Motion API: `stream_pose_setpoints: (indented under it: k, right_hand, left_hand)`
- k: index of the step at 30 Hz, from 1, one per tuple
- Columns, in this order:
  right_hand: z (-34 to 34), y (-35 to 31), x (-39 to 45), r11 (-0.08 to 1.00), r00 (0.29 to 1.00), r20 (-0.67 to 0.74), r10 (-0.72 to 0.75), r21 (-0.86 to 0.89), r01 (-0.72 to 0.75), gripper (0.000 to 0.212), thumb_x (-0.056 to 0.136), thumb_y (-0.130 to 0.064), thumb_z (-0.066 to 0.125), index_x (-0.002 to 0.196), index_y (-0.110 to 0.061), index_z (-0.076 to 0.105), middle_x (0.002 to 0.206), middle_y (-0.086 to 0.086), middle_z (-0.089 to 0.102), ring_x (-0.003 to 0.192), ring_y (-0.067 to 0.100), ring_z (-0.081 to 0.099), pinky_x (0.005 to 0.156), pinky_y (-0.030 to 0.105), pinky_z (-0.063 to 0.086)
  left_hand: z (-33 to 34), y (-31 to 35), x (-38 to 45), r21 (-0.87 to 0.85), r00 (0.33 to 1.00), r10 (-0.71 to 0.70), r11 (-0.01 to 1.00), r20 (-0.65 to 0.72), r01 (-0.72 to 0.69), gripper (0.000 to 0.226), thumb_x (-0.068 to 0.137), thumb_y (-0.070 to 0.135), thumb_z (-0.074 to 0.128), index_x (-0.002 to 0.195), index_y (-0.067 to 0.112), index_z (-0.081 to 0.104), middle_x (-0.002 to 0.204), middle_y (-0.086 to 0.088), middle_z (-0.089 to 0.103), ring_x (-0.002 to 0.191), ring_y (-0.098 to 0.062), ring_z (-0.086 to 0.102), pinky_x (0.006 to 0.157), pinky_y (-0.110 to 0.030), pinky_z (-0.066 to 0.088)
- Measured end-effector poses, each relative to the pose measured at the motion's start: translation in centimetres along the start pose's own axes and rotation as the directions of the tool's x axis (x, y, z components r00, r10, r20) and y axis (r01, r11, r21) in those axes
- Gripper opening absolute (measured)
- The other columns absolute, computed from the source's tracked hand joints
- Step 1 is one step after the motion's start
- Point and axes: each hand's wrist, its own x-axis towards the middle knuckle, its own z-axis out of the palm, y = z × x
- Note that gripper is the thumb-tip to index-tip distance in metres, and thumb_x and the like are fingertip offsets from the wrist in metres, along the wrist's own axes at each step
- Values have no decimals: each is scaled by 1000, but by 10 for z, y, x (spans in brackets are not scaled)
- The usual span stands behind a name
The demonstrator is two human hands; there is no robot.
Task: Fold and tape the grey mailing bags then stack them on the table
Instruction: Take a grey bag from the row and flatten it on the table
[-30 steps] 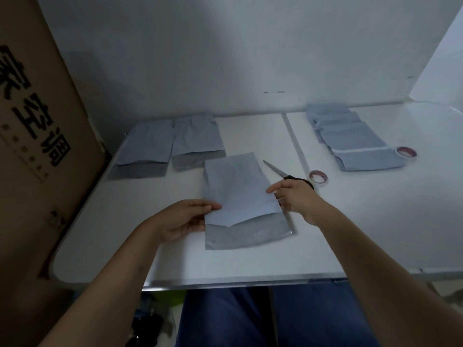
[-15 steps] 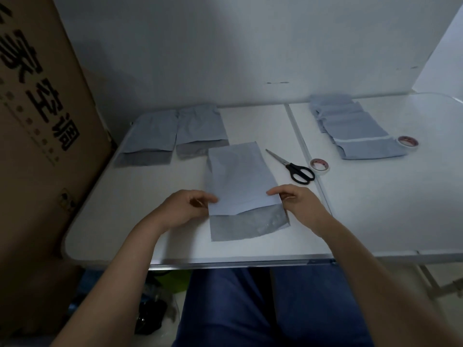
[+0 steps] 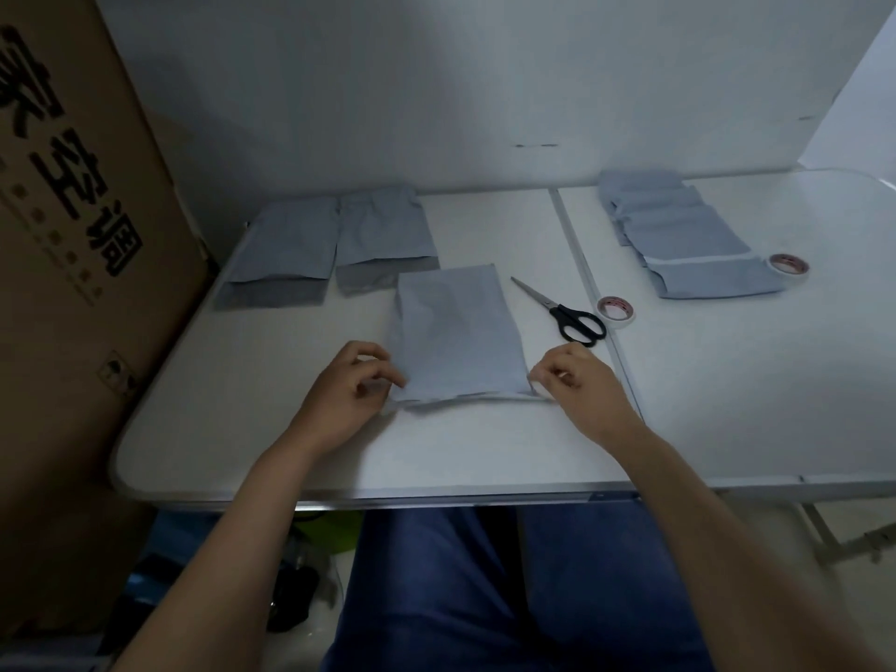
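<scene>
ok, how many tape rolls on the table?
2: one tape roll just right of the scissors, the other at the right bag pile's near corner. None visibly hidden.

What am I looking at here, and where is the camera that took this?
No machine here: a person sits at a white folding table, and the single camera is worn on their head, looking down at both bare hands. The left hand and right hand each pinch a near corner of a flat grey plastic mailing bag lying in front of them. Behind it to the left lie two more grey bags, side by side. To the right are black-handled scissors, a small roll of tape, an overlapping row of grey bags and a second tape roll. A brown cardboard box stands at the left.
</scene>
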Motion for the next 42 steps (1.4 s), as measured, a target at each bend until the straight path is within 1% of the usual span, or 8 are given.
stream_pose_setpoints:
  k: [5, 10, 15, 20, 30, 35, 38, 42]
  right_hand:
    - [5, -8, 5, 992, 992, -18, -122, -38, 122, 51, 84, 18, 42, 106, -23, 63, 120, -1, 52, 106, 3, 53, 94, 12, 41]
    - [18, -39, 35, 968, 971, -89, -221, -142, 207, 32, 92, 3, 45, 109, -15, 64, 118, 2, 56, 108, 15, 55, 96, 21, 40]
    - [65, -51, 72, 893, 951, 101, -292, -328, 309, 44, 97, -22, 50, 138, -8, 46, 149, 14, 38, 138, 30, 34, 115, 41, 26]
    - [83, -41, 90, 827, 972, 165, -165, -514, 228, 84, 83, -66, 9, 153, -21, 17, 162, 4, 7, 148, 30, 4, 120, 44, 9]
    - [92, -27, 86, 728, 975, 188, -116, -652, 212, 70, 86, -70, 2, 151, -45, 4, 162, -1, -9, 148, 35, -5, 120, 46, 2]
    - [87, -26, 79, 727, 974, 209, -90, -654, 208, 70, 83, -70, -2, 150, -49, 3, 161, -4, -12, 148, 33, -10, 120, 45, -1]
    - [80, -27, 75, 726, 966, 249, -70, -651, 221, 66, 84, -71, 1, 148, -52, 1, 161, -6, -14, 147, 33, -13, 120, 46, -4]
    - [78, -26, 71, 726, 962, 265, -70, -648, 231, 65, 84, -71, 1, 147, -55, 1, 161, -6, -13, 146, 34, -13, 120, 46, -4]
  left_hand:
    - [0, 7, 9, -91, 993, -115, 989, 23, 116, 46, 88, -10, 48, 105, 25, 71, 117, 16, 56, 103, 12, 53, 84, -1, 36]
    - [-11, -6, 65, -363, 861, -488, 835, -144, 413, 27, 88, 10, 58, 97, 33, 69, 101, 8, 69, 96, -12, 65, 92, -33, 52]
    - [-8, -17, 133, -365, 793, -601, 763, -96, 534, 11, 84, 19, 65, 74, 21, 69, 88, -10, 72, 88, -28, 69, 88, -46, 55]
    - [4, -15, 158, -379, 768, -640, 716, -20, 586, 31, 80, 25, 75, 99, 1, 71, 97, -16, 70, 89, -29, 68, 83, -41, 57]
    - [5, -26, 169, -490, 698, -710, 578, 91, 652, 24, 87, 16, 69, 68, 5, 59, 37, 3, 54, 26, 0, 43, 31, -12, 31]
    - [4, -27, 167, -555, 706, -701, 550, 100, 624, 18, 88, 11, 67, 71, 6, 60, 59, -6, 60, 50, -11, 53, 40, -14, 41]
    - [8, -29, 167, -580, 701, -710, 542, 71, 608, 14, 89, 14, 61, 81, 3, 63, 80, -12, 66, 68, -21, 63, 64, -27, 56]
    - [8, -23, 174, -447, 742, -671, 662, 4, 602, 28, 86, 36, 59, 93, 9, 59, 98, -13, 67, 88, -28, 65, 83, -42, 57]
